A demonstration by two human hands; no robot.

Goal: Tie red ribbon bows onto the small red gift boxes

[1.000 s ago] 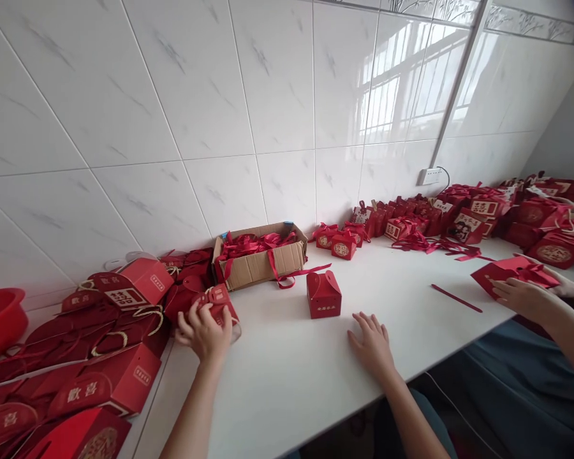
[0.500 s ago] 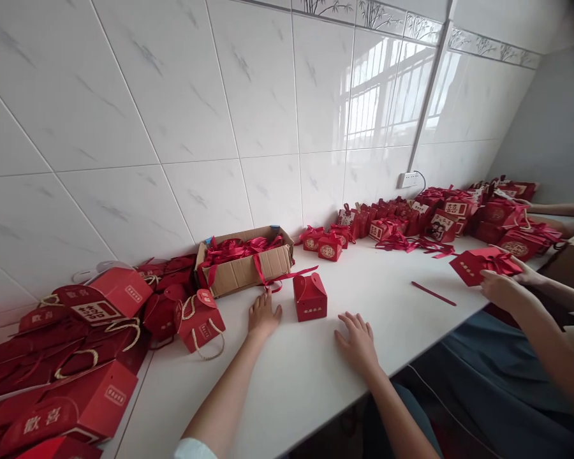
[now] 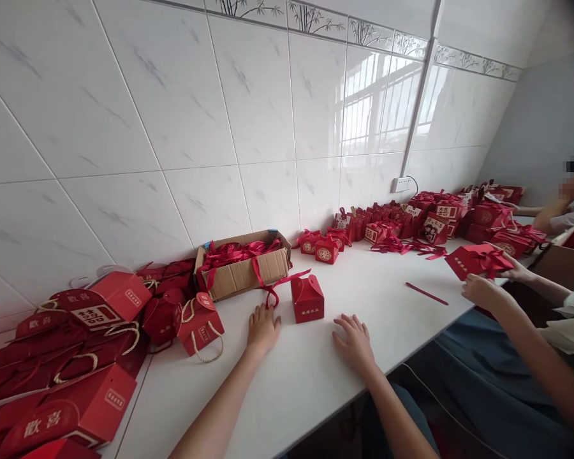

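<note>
A small red box (image 3: 308, 299) with gold lettering and a closed top stands upright on the white table, between my two hands. My left hand (image 3: 263, 330) lies palm down at its left, fingers spread, fingertips near a loop of red ribbon (image 3: 271, 295). To the right of the box rests my right hand (image 3: 354, 345), fingers apart on the tabletop, holding nothing. Neither hand touches the box. Behind my left hand is an open cardboard carton (image 3: 268, 265) full of red ribbons, one trailing over its front edge.
Red boxes with rope handles (image 3: 200, 324) pile up at the left. More red boxes (image 3: 326, 250) line the tiled wall. A red strip (image 3: 426, 293) lies to the right. There, another person's hands (image 3: 488, 295) hold a red box with a ribbon bow.
The view has shifted slightly, and a second person now shows at the far right. My hands stay resting on the table on either side of the box.
</note>
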